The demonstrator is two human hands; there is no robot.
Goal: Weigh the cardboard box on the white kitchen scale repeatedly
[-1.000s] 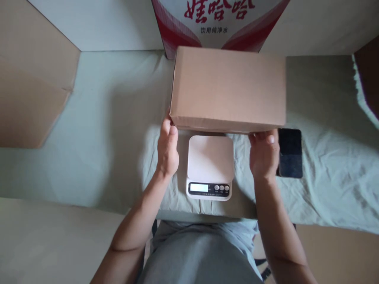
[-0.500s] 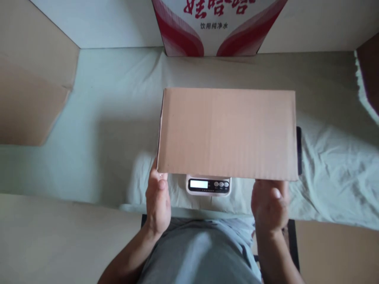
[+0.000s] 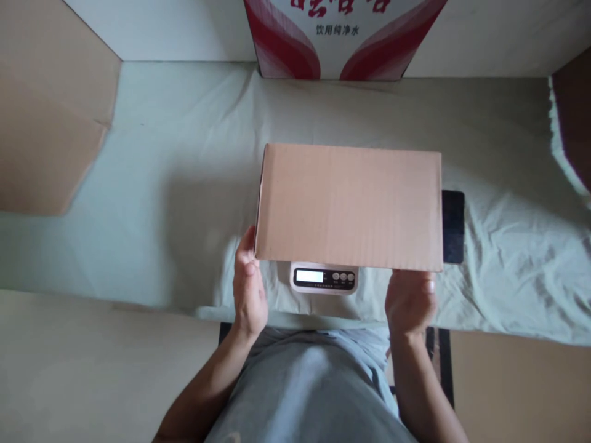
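A closed brown cardboard box (image 3: 348,206) is held between my two hands, above a small white digital scale (image 3: 324,289). Only the scale's front, with its lit display and several buttons, shows below the box; its platform is hidden, so I cannot tell whether the box touches it. My left hand (image 3: 249,286) grips the box's left side near the front corner. Under the front edge at the right is my right hand (image 3: 410,304), its fingers out of sight beneath the box.
A black phone-like slab (image 3: 453,227) lies on the green cloth (image 3: 203,123), partly behind the box's right side. At the back stands a red and white printed carton (image 3: 330,55). A large cardboard panel (image 3: 55,111) is at the left, a dark brown object (image 3: 575,117) at the right.
The box looks smaller, lowered toward the scale, and its right end has shifted left with my hands. More of the black slab now shows. The view has tilted slightly.
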